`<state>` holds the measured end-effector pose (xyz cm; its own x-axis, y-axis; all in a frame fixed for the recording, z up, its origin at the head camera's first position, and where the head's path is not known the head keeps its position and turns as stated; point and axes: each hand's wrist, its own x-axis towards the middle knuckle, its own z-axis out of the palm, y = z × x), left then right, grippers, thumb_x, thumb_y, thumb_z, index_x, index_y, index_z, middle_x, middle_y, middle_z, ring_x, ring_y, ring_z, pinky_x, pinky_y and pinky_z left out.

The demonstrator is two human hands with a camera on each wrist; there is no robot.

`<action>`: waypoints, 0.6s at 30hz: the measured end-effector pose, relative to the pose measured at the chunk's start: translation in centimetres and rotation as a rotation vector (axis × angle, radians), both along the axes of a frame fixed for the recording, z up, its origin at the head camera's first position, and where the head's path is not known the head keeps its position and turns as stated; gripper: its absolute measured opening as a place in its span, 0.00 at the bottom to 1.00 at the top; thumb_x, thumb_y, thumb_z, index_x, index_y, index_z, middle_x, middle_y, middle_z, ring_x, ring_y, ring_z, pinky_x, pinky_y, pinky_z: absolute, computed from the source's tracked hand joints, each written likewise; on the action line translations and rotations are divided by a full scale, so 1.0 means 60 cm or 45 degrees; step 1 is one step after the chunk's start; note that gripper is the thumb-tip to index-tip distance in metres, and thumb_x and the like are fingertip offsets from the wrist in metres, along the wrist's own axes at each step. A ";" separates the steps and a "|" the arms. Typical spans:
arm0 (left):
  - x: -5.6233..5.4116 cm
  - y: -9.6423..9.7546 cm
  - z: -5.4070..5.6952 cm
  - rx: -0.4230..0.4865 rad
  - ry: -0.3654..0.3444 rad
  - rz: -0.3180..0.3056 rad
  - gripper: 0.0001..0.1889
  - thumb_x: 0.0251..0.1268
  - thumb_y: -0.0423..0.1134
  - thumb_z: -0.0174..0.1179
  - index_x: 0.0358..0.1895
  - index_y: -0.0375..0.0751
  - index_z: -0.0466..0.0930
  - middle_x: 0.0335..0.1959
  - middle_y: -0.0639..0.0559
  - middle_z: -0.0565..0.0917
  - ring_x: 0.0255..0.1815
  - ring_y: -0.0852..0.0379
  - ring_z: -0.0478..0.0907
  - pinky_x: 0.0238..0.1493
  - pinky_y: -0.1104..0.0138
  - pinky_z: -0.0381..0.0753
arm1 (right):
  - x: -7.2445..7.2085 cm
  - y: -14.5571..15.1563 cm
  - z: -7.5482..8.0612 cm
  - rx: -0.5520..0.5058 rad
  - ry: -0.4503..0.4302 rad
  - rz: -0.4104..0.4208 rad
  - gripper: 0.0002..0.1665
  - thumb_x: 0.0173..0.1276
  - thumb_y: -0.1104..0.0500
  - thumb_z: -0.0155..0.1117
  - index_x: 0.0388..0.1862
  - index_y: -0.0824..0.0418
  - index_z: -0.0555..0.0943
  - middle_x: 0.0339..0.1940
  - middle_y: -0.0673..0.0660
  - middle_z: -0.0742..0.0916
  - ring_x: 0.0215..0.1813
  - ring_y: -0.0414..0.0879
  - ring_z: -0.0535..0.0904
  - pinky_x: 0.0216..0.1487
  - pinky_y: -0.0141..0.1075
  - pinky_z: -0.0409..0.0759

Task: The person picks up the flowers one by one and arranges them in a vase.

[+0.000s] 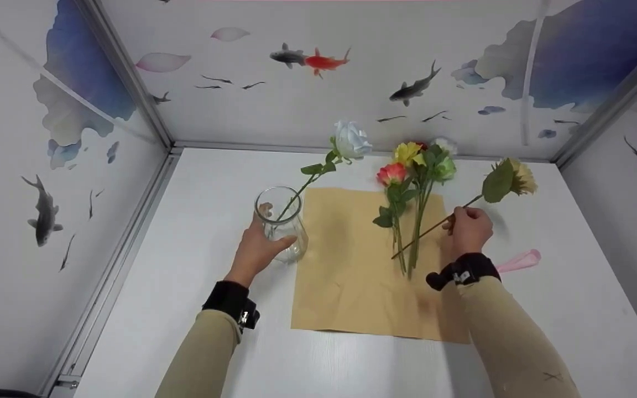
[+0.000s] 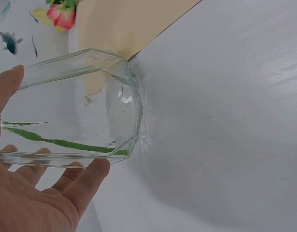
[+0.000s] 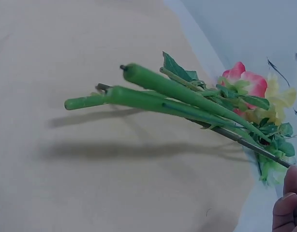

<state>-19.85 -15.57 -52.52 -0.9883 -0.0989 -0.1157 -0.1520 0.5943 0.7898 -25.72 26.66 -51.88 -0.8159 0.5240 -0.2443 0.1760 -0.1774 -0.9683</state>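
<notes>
My left hand [image 1: 257,249] grips a clear glass vase [image 1: 295,251] from its left side, fingers behind and thumb in front. A white rose [image 1: 351,140] leans out of the vase to the right; its green stem [image 2: 81,146] reaches the bottom in the left wrist view. My right hand [image 1: 470,229] pinches the thin brown stem of a pale yellow flower [image 1: 524,178] with a large green leaf. That stem's lower end crosses the bunch of other flowers: a pink-red rose [image 1: 391,174], a yellow flower [image 1: 407,153] and a green one [image 1: 445,169]. In the right wrist view, several green stem ends [image 3: 158,87] lie close together.
Brown wrapping paper [image 1: 340,298] lies on the white table [image 1: 197,193] under the flower stems. A pink object [image 1: 522,260] with a rounded end lies beside my right wrist, partly hidden by it. Printed panels with fish [image 1: 324,62] wall the table at the back and sides.
</notes>
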 end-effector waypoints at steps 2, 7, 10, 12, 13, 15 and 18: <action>0.000 0.001 0.000 0.000 -0.004 0.003 0.54 0.58 0.54 0.73 0.82 0.49 0.50 0.77 0.38 0.67 0.76 0.39 0.65 0.71 0.45 0.68 | 0.000 -0.002 0.009 -0.011 0.044 -0.026 0.03 0.74 0.62 0.61 0.39 0.62 0.78 0.26 0.58 0.84 0.20 0.45 0.80 0.22 0.32 0.77; 0.001 0.001 0.002 -0.002 -0.014 0.006 0.54 0.58 0.54 0.73 0.82 0.48 0.49 0.77 0.37 0.66 0.77 0.39 0.64 0.72 0.44 0.67 | -0.001 -0.004 0.029 -0.031 0.105 -0.067 0.04 0.73 0.62 0.61 0.39 0.63 0.77 0.26 0.59 0.83 0.19 0.46 0.79 0.21 0.32 0.76; 0.002 0.002 0.003 0.001 -0.020 0.010 0.54 0.58 0.54 0.73 0.83 0.48 0.49 0.77 0.37 0.66 0.77 0.39 0.64 0.73 0.45 0.66 | -0.001 -0.003 0.037 -0.031 0.152 -0.082 0.05 0.73 0.62 0.61 0.40 0.64 0.76 0.26 0.59 0.83 0.19 0.46 0.79 0.21 0.32 0.76; 0.003 0.001 0.005 0.014 -0.012 0.006 0.54 0.58 0.54 0.73 0.83 0.47 0.49 0.77 0.37 0.66 0.77 0.39 0.63 0.73 0.45 0.66 | 0.001 -0.003 0.041 -0.031 0.205 -0.085 0.05 0.73 0.63 0.60 0.40 0.64 0.76 0.26 0.60 0.83 0.19 0.47 0.79 0.21 0.32 0.77; 0.004 0.001 0.006 0.021 -0.010 0.004 0.54 0.58 0.54 0.73 0.83 0.47 0.49 0.77 0.37 0.65 0.77 0.39 0.63 0.73 0.45 0.66 | 0.001 -0.004 0.043 -0.031 0.231 -0.086 0.05 0.73 0.63 0.60 0.41 0.64 0.76 0.25 0.60 0.83 0.19 0.47 0.79 0.22 0.33 0.77; 0.005 0.001 0.007 0.033 -0.004 -0.001 0.54 0.58 0.54 0.73 0.83 0.47 0.49 0.77 0.37 0.65 0.77 0.39 0.63 0.73 0.45 0.66 | 0.002 -0.004 0.046 -0.043 0.287 -0.085 0.06 0.73 0.63 0.61 0.42 0.66 0.76 0.25 0.62 0.83 0.19 0.48 0.80 0.22 0.33 0.78; 0.005 0.001 0.007 0.038 -0.003 -0.008 0.54 0.58 0.54 0.72 0.83 0.47 0.49 0.77 0.37 0.65 0.77 0.39 0.63 0.73 0.46 0.65 | 0.003 -0.006 0.051 -0.070 0.354 -0.078 0.08 0.73 0.63 0.62 0.44 0.68 0.76 0.26 0.63 0.83 0.20 0.49 0.81 0.23 0.34 0.79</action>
<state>-19.53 -15.51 -52.11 -0.9886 -0.0892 -0.1209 -0.1502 0.5711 0.8070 -25.54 26.31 -48.82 -0.8228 0.5665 -0.0454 -0.1073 -0.2333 -0.9665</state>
